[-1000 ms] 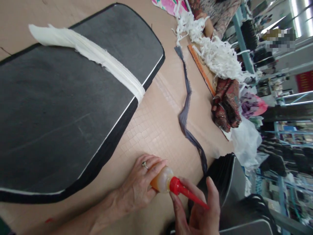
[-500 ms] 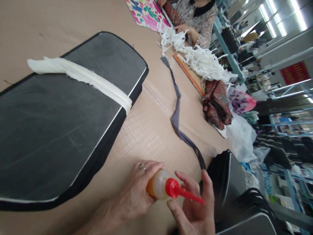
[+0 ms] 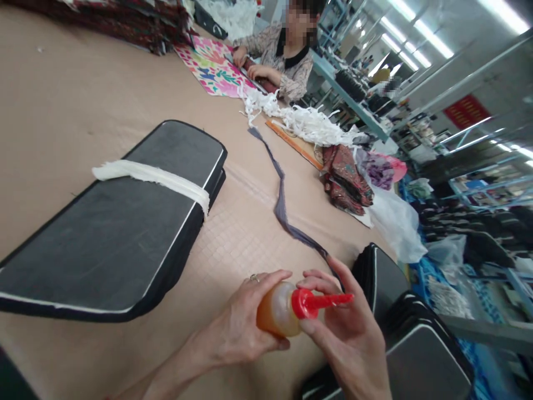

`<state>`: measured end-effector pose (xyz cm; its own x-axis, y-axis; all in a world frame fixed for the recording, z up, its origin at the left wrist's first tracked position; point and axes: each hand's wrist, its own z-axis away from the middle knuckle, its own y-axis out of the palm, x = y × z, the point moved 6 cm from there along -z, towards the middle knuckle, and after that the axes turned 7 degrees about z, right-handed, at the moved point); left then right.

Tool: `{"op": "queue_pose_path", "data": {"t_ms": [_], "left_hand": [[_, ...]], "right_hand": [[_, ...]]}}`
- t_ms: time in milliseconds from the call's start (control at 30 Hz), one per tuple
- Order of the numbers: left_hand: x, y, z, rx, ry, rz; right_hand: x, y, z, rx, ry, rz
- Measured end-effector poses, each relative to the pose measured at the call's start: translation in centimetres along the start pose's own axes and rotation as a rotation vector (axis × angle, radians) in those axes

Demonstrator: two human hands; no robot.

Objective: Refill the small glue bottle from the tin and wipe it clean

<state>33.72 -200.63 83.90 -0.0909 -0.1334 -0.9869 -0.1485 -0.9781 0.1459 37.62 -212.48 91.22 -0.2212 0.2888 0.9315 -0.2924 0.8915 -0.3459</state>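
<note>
My left hand (image 3: 244, 325) is wrapped round a small squeeze bottle (image 3: 278, 315) of amber liquid, low in the middle of the view. My right hand (image 3: 350, 339) pinches the bottle's red cap and long nozzle (image 3: 316, 302) with thumb and fingers. Left of my hands lies a stack of dark grey panels (image 3: 112, 244) with white piping, bound by a white cloth strip (image 3: 154, 176). A grey fabric strip (image 3: 281, 206) snakes across the tan table (image 3: 62, 105) beyond my hands.
More dark panels (image 3: 412, 344) stack at the lower right, off the table edge. A person sits at the far side over bright floral fabric (image 3: 212, 66), with white shredded strips (image 3: 308, 122), folded red patterned cloth (image 3: 345, 180) and a white bag (image 3: 393, 222) along the right edge.
My view has tilted up, bringing the seated person and far table into sight. Both hands stay on the bottle; the nozzle now points more level and my right fingers close on the cap.
</note>
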Motion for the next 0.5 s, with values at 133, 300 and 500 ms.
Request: {"op": "queue_pose_path", "data": {"t_ms": [133, 300, 500], "left_hand": [[-1.1, 0.4, 0.7, 0.064, -0.029, -0.029], [-3.4, 0.8, 1.8, 0.241, 0.062, 0.023], [-2.7, 0.7, 1.7, -0.011, 0.038, -0.061]], "right_hand": [[1.0, -0.8, 0.3, 0.075, -0.019, -0.031], [1.9, -1.2, 0.9, 0.263, 0.074, -0.07], [1.7, -0.6, 0.9, 0.074, 0.043, 0.156]]}}
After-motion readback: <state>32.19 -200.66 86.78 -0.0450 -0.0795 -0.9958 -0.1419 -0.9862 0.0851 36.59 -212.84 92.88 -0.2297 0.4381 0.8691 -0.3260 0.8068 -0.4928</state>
